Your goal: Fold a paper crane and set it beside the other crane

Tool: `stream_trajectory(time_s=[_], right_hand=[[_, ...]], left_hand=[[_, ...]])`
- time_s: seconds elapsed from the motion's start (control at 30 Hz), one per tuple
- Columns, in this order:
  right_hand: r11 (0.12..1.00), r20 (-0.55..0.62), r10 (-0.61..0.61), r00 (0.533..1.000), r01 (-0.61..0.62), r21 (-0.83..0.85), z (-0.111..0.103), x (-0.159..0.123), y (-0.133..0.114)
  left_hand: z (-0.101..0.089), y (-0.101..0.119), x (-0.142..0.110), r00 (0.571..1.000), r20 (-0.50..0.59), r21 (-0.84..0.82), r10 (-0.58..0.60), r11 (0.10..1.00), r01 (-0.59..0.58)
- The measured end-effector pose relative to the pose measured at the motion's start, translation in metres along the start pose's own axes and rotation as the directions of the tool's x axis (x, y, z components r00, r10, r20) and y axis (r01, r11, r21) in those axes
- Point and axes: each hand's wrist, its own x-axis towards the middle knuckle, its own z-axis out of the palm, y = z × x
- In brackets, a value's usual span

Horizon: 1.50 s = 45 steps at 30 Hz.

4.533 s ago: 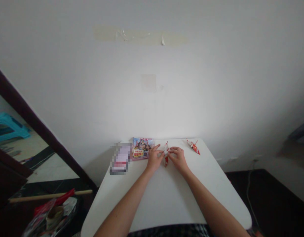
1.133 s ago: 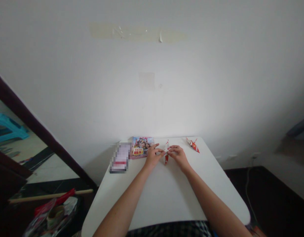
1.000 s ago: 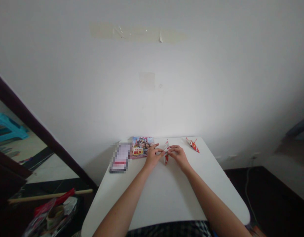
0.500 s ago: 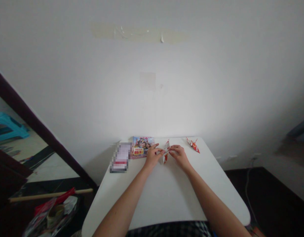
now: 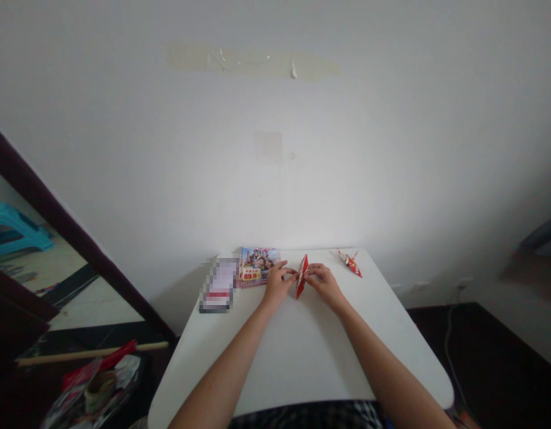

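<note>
Your left hand (image 5: 278, 287) and right hand (image 5: 324, 284) pinch red folded paper (image 5: 302, 279) between fingers (image 5: 314, 271) at counter (image 5: 311, 351); uneven pull from 2 sides could tear creases.

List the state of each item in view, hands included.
Red folded paper: folded, held at mid-length by both hands.
Left hand: fingertips closed on the paper's left side.
Right hand: fingertips closed on its right side.
Second folded paper: folded, lying apart.
Printed pack: picture side up, partly hidden by the left hand.
Pixelated item: state unreadable.
Blue stool: cut off by the frame.
</note>
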Motion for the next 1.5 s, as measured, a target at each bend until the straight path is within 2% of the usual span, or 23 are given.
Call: stream_trajectory(time_s=[0.1, 0.2, 0.37, 0.5, 0.83, 1.03, 1.23, 1.5], right_hand=[[1.000, -0.011, -0.002, 1.000, 0.002, 0.013, 0.000, 0.001, -0.003], [1.000, -0.044, -0.008, 0.999, 0.009, 0.013, -0.003, 0.002, -0.006], [0.998, -0.049, 0.055, 0.997, -0.054, 0.029, -0.007, 0.002, -0.009], [0.994, -0.034, 0.101, 0.994, -0.100, 0.051, -0.006, 0.001, -0.011], [0.995, -0.001, 0.103, 0.995, -0.103, 0.018, -0.003, -0.001, -0.007], [0.995, 0.055, 0.069, 0.996, -0.072, 0.066, -0.004, 0.000, -0.014], [0.991, 0.073, 0.051, 0.996, -0.060, 0.121, -0.005, 0.001, -0.015], [0.982, 0.064, 0.133, 0.989, -0.140, 0.124, -0.004, 0.000, -0.008]], left_hand=[[-0.001, 0.004, -0.003, 0.995, -0.081, 0.006, 0.051, 0.999, -0.051], [-0.004, 0.011, -0.008, 0.977, -0.153, 0.012, 0.150, 0.989, -0.150], [-0.007, 0.025, -0.015, 0.966, -0.109, 0.007, 0.236, 0.972, -0.237], [-0.005, 0.030, -0.017, 0.964, -0.025, -0.016, 0.263, 0.964, -0.264], [-0.004, 0.032, -0.017, 0.981, 0.038, 0.020, 0.189, 0.982, -0.190], [-0.002, 0.030, -0.017, 0.991, 0.015, 0.057, 0.133, 0.989, -0.134], [-0.004, 0.038, -0.021, 1.000, -0.020, 0.166, 0.014, 0.986, -0.010], [-0.006, 0.048, -0.024, 0.998, -0.004, 0.205, -0.057, 0.977, 0.057]])
